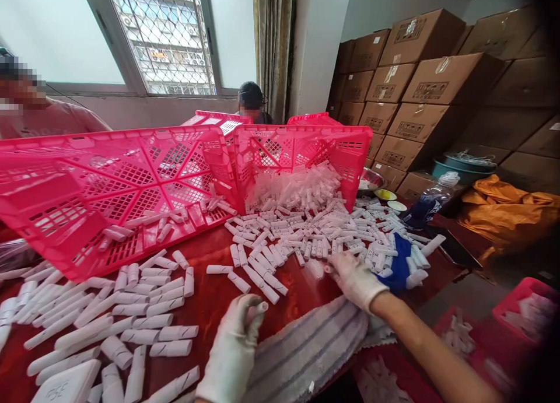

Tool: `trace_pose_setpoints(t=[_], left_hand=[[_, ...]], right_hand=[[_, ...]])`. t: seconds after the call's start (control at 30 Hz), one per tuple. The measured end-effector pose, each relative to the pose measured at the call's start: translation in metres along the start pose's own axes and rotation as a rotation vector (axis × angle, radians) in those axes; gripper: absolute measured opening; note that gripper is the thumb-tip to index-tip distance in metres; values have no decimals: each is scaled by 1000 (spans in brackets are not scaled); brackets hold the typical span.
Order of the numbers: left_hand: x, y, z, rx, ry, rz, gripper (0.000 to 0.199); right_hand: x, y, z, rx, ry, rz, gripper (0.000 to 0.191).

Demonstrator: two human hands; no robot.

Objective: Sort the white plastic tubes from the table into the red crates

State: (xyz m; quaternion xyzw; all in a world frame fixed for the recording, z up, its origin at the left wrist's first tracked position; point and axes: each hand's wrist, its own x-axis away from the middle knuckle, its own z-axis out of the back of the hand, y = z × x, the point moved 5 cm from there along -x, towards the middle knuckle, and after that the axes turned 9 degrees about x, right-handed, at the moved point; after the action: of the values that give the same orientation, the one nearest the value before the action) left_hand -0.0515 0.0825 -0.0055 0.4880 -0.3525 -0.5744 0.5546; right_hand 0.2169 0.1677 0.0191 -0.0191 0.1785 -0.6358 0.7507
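Observation:
My left hand [234, 344], in a white glove, is closed around a short white plastic tube [261, 308] whose round end pokes out past the thumb and fingers. Further right, my right hand [356, 279], also gloved, reaches to the near edge of a heap of white tubes [297, 228]. Its fingers are bent together at the tips, and what they pinch is too small to make out. A bit of clear plastic [315, 269] lies just left of them. Under and between my hands is a grey striped towel [301, 350]. More white tubes [149, 298] lie loose on the left.
Two pink plastic baskets [131, 175] lie tipped on the red table [196, 309], with tubes spilling out. A blue cloth [399, 266], a bottle [431, 199] and an orange bag [507, 210] are on the right. Cardboard boxes [420, 79] are stacked behind. Two people sit across.

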Motion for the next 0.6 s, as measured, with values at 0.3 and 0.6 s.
trace_pose_setpoints(t=[0.3, 0.6], left_hand=[[17, 21, -28, 130, -137, 187, 27], [30, 20, -36, 57, -73, 155, 30]], right_hand=[[52, -96, -9, -1287, -231, -137, 40], [57, -111, -4, -1119, -172, -24, 32]])
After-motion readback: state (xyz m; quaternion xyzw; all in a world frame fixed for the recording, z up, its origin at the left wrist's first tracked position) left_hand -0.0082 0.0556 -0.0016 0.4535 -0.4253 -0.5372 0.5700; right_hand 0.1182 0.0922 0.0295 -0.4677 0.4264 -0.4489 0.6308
